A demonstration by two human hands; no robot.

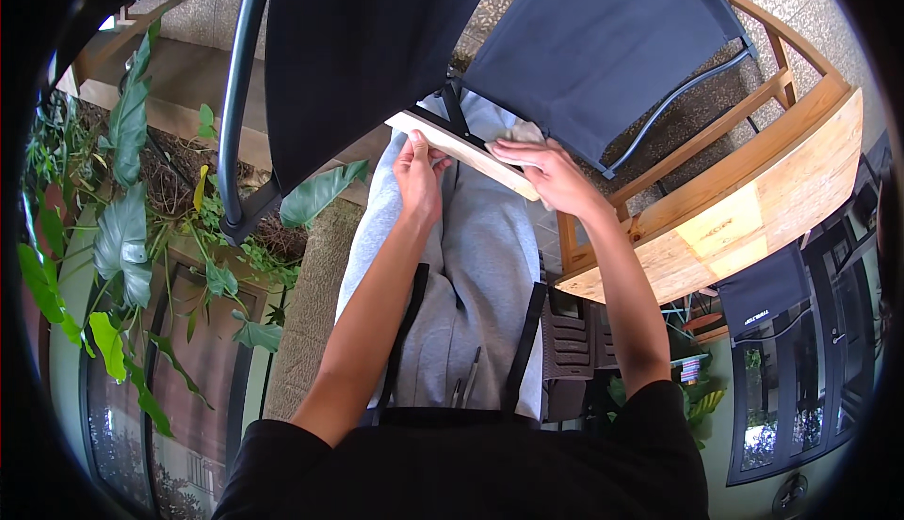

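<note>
Head view, hands over the lap. One pale wooden slat (469, 154) lies aslant above the grey trousers (490, 266), its far-left end near a dark fabric panel, its other end by the right hand (551, 174). Left hand (416, 172) pinches the slat toward its left end, thumb on the upper face, fingers curled beneath. Right hand grips a crumpled pale cloth (524, 131) at the opposite end, fingers laid fairly straight across it; whether it is cloth or soft paper, cannot tell for certain. Step in hand reads as rubbing or wiping the slat, left hand steadying. Next move, by my judgement, calls for a firm left hold and even pressure from the cloth along the wood, clear of the black metal bracket (455, 109) just beyond. Count: two bare hands, one slat, one cloth. Large dark panels close by, two: the left one (367, 59) and the right one (598, 49), each beside grey tubing, chair-like. A third, smaller panel (767, 289) hangs lower right. One curved-looking wooden table (810, 176) at right, bent by the lens. Leafy plants (122, 228) at left, too tangled to count.
</note>
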